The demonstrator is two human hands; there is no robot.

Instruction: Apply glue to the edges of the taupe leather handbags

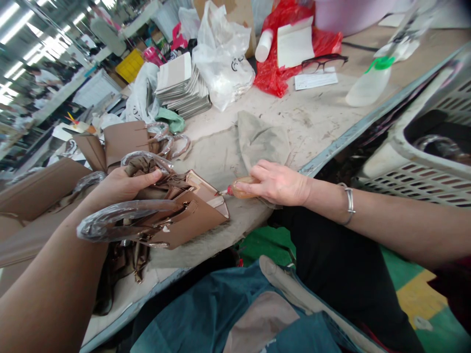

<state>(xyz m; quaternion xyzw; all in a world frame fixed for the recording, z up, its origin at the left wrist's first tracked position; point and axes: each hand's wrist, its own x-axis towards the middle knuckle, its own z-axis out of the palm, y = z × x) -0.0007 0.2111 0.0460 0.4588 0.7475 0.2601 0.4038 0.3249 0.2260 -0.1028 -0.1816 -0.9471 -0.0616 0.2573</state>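
A brown handbag (202,218) lies on its side on the workbench, its edge facing right. My left hand (123,185) is closed around the bag's gathered brown lining (142,165), thumb on top. The bag's handle (103,223), wrapped in clear plastic, loops out toward me. In my right hand (277,182) is a small squeeze bottle (243,188) with amber contents and a red collar. Its thin nozzle points left, at or very near the bag's pale open edge (217,197); whether they touch I cannot tell. Grey cloth (257,142) lies beneath and behind.
More brown bags (44,191) crowd the left side. Behind stand stacked panels (182,83), a white plastic bag (224,59) and a red bag (274,73). Glasses (324,61) and a green-necked bottle (371,83) sit at the back right. A white basket (401,142) borders the bench.
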